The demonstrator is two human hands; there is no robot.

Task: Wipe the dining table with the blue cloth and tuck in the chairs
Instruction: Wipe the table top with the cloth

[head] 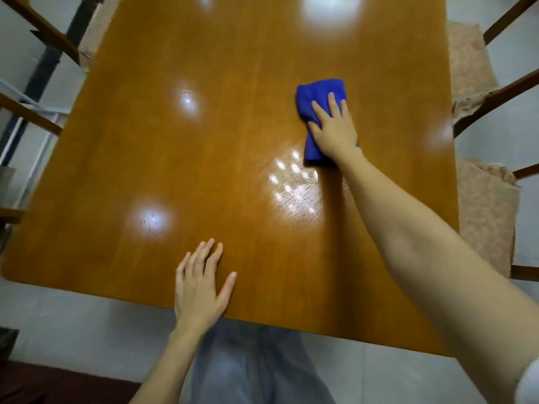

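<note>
**Position of the work item.** The blue cloth [319, 90] lies folded on the counter [175, 158], right of centre in the frame. Its long axis runs almost straight up and down the frame. One end projects beyond the fingertips toward the top. The other shows below and left of the wrist.

**Grip state.**
- Right grip [335, 128]: palm down on the cloth, fingers extended and pressing it flat, with the thumb against the cloth's left edge. It presses rather than clenches.
- Left grip [201, 284]: flat on the counter near the bottom edge with fingers spread, holding nothing. It appears to serve as a brace.

**Governing relation.** The cloth is directly under the right grip. The left grip is well apart from it, lower and to the left. Any stroke is therefore driven by the right arm.

**Edges and clearance.**
- The counter's right edge is the nearer limit, so travel that way is short.
- To the left and toward the top of the frame, the bare surface is broad.
- A streaked sheen [294, 188] sits just below and left of the cloth. It is probably a zone already wiped.

**Outstanding.** On the right of the frame, two chairs [484, 217] show their seats beyond the counter edge and appear not yet tucked in. More chair frames stand at the left.
</note>
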